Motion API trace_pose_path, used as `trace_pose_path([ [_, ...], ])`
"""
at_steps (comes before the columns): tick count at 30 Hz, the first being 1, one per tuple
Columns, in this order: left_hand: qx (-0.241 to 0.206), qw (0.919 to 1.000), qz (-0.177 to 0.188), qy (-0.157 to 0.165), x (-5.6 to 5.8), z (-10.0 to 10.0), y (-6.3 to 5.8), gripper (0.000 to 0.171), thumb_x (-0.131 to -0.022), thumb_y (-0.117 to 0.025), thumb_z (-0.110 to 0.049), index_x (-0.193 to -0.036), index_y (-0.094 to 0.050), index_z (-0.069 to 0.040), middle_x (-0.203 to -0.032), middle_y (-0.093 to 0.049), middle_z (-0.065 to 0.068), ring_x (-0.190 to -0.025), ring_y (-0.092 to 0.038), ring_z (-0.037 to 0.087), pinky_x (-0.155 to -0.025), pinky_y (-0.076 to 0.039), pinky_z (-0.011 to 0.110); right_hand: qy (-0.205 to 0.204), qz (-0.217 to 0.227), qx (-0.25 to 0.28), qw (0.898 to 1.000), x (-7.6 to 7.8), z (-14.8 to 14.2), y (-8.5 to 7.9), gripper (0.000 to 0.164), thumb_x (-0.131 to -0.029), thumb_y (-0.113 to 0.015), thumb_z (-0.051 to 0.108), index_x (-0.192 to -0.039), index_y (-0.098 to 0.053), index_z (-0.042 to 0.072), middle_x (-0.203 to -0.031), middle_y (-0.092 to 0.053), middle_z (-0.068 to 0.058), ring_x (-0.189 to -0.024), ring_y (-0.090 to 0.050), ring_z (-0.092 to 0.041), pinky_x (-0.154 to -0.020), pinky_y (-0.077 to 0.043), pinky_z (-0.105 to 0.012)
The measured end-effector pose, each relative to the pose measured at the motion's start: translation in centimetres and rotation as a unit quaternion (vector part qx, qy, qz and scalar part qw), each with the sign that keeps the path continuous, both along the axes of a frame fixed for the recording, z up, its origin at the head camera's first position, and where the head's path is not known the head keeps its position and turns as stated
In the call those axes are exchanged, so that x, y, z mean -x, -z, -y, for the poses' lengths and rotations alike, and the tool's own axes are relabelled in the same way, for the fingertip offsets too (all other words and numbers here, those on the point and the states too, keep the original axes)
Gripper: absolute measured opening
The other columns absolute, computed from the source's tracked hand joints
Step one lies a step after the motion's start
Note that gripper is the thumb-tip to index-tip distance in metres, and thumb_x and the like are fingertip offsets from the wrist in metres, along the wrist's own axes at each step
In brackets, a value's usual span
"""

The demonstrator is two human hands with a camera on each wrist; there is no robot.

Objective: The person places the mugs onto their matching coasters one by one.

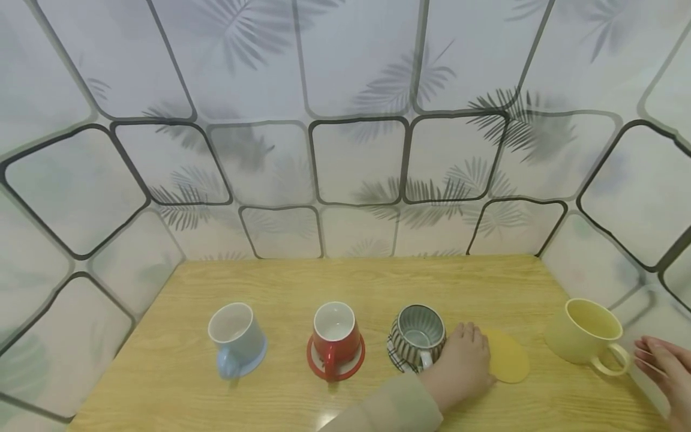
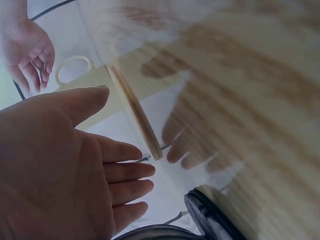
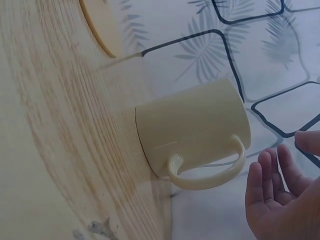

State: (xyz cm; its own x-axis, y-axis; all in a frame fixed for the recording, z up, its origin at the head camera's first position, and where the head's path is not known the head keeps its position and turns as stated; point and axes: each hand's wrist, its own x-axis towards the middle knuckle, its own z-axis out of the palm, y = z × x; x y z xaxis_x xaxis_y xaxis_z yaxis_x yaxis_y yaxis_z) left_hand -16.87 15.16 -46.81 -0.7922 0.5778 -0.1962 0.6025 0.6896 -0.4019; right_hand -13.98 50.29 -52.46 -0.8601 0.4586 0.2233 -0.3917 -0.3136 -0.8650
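My left hand (image 1: 463,365) is beside a round yellow coaster (image 1: 508,357) on the table, with its fingers extended. In the left wrist view, the coaster (image 2: 134,112) appears edge-on just past the fingertips; whether they touch it I cannot tell. A pale yellow mug (image 1: 577,336) stands upright at the far right, its handle turned towards my right hand (image 1: 666,375). The right wrist view has that hand (image 3: 285,200) apart from the mug handle (image 3: 210,180), fingers loosely bent and holding nothing.
Left of my left hand, a striped mug (image 1: 405,345) sits on a plaid coaster (image 1: 396,359). Further left are a red mug (image 1: 345,345) on a red-rimmed coaster (image 1: 356,367) and a light blue mug (image 1: 245,342) on a blue coaster (image 1: 259,362). Patterned walls surround the wooden table (image 1: 286,282).
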Motion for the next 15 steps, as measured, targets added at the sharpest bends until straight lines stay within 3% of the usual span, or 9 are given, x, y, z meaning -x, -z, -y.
trace_pose_path([
  [3,-0.001,0.9999,0.006,-0.014,0.2,-0.3,0.2,0.076,-0.102,-0.033,-0.079,-0.165,-0.033,-0.036,-0.170,-0.034,-0.016,-0.161,-0.028,0.003,-0.133,-0.023,0.023,-0.014,-0.010,0.003,1.000,0.4,-1.3,1.3,0.030,-0.108,-0.052,-0.004,-0.106,-0.080,0.008,-0.092,-0.084,0.002,-0.081,-0.080,-0.005,-0.071,-0.065,-0.016],
  [12,0.023,0.9988,0.004,-0.044,0.4,-0.8,0.5,0.078,-0.101,-0.029,-0.080,-0.167,-0.027,-0.037,-0.173,-0.028,-0.015,-0.162,-0.024,0.003,-0.133,-0.023,0.022,0.003,0.030,-0.001,1.000,-0.2,-0.3,0.2,0.028,-0.107,-0.058,0.000,-0.100,-0.081,0.013,-0.087,-0.083,0.005,-0.076,-0.079,-0.002,-0.067,-0.063,-0.014],
  [15,0.023,0.9986,0.001,-0.048,0.5,-0.8,0.5,0.078,-0.102,-0.030,-0.080,-0.166,-0.028,-0.037,-0.173,-0.029,-0.016,-0.161,-0.025,0.003,-0.132,-0.023,0.022,-0.033,0.013,0.010,0.999,-0.9,0.9,-1.1,0.036,-0.109,-0.051,-0.002,-0.099,-0.082,0.011,-0.087,-0.083,0.003,-0.076,-0.079,-0.004,-0.068,-0.064,-0.015],
])
